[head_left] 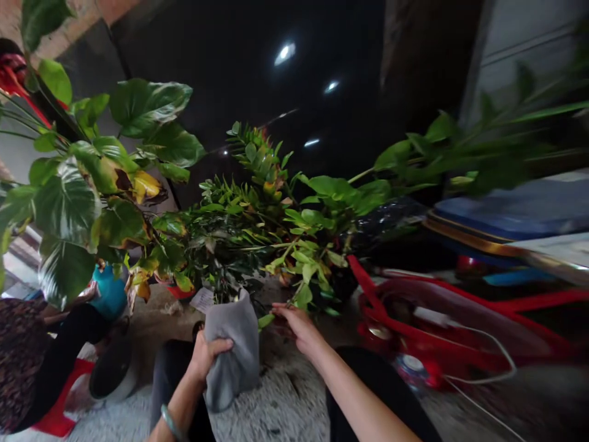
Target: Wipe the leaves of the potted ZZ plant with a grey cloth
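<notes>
Gripping the grey cloth bag (pixel 234 353) by its side, thumb across the front, the left hand (pixel 205 356) is the nearer; the bag stands roughly upright between both hands, long axis rising away from the body. Just right of it, the right hand (pixel 297 325) extends its fingers toward a leafy plant (pixel 309 270) beyond; whether they pinch anything I cannot tell.

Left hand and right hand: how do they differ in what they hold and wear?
The left hand grips a grey cloth, thumb across its front; the right hand is beside green leaves, contact unclear. The left arm wears a bangle; the right arm shows none. Both hands are bare, without gloves.
</notes>
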Tool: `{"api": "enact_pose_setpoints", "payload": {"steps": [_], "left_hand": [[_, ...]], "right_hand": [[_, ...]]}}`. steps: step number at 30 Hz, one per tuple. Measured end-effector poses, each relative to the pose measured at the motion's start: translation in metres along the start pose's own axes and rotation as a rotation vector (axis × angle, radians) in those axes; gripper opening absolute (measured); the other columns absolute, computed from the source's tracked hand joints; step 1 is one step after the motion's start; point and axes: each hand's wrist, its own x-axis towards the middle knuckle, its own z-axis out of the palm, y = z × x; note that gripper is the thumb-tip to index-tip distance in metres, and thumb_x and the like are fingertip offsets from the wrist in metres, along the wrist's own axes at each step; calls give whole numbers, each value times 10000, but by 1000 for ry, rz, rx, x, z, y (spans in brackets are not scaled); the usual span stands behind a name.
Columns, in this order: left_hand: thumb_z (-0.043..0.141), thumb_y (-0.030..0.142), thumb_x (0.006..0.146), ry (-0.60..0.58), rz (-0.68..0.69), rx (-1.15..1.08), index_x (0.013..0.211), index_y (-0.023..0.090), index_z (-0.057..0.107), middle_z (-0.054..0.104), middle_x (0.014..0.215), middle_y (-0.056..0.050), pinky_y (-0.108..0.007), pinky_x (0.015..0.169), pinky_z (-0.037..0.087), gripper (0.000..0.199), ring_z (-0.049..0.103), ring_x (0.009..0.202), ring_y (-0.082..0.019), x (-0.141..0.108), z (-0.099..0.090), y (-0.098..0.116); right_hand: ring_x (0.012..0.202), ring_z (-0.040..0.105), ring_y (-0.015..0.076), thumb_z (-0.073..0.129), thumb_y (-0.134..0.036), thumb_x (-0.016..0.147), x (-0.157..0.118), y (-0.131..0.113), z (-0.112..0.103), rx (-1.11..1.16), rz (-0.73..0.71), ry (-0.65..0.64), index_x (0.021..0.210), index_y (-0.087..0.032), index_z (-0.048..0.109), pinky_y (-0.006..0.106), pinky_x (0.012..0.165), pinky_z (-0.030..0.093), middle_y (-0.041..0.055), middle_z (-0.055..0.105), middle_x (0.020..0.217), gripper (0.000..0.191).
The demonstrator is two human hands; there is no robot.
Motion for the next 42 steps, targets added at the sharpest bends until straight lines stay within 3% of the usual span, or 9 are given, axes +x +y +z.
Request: {"api": "enact_pose_setpoints", "payload": {"steps": [7,11,16,22,26,31,37,39,42], "left_hand": [[898,376,523,175,399,-12,979,132,758,759,889,-79,-337,780,549,536,685,804,-239,24,4,92],[845,302,486,186,364,362,732,176,726,707,712,-37,-337,699,515,301,609,698,-217,52,18,78],[865,260,484,-75,341,406,762,168,750,727,727,-39,-343,731,524,314,626,729,-234,26,23,67],[832,380,590,265,592,172,817,163,737,741,809,-70,-345,752,541,328,657,784,-231,54,41,129],[793,238,572,114,471,518,814,144,749,725,762,-39,-338,771,523,263,649,781,-222,76,45,103],[811,185,526,-233,287,779,913,148,786,724,782,5,-324,800,521,390,646,824,-238,48,25,73],[852,339,567,109,516,355,875,146,748,740,798,-56,-329,728,540,378,660,756,-236,52,17,119],[827,302,600,173,566,415,904,144,759,755,820,-71,-351,750,541,350,675,774,-250,61,19,114],[794,173,594,43,528,713,1002,152,804,790,915,-107,-413,838,530,408,703,871,-309,54,17,81]], "right_hand": [[502,655,138,702,-126,705,2,0,1,-5,-21,-12,836,-201,680,241,465,518,-12,729,653,153],[502,659,134,701,-107,700,-1,0,3,7,-28,-14,841,-198,665,232,464,521,-11,728,646,171],[466,643,137,679,-99,719,-2,-2,-3,-3,-8,-8,826,-186,660,235,419,498,0,727,636,139],[518,666,132,671,-108,746,-2,-2,0,-7,-19,-14,865,-191,669,229,449,514,1,744,686,145],[513,660,129,666,-102,744,-5,-2,-1,-6,-31,-14,855,-192,659,224,449,513,-2,734,671,143],[466,636,140,685,-85,700,-5,-4,-8,-32,-28,-12,795,-194,647,219,402,484,-20,678,581,149],[515,660,132,701,-105,700,-3,-4,-4,-29,-37,-24,816,-194,662,219,433,513,2,736,685,151],[514,659,131,702,-108,700,-3,-2,-2,-30,-39,-17,820,-197,663,221,440,518,-5,732,676,155],[499,657,143,700,-106,694,-2,1,-2,-36,-30,-3,811,-198,664,229,425,511,-7,722,639,154]]}}
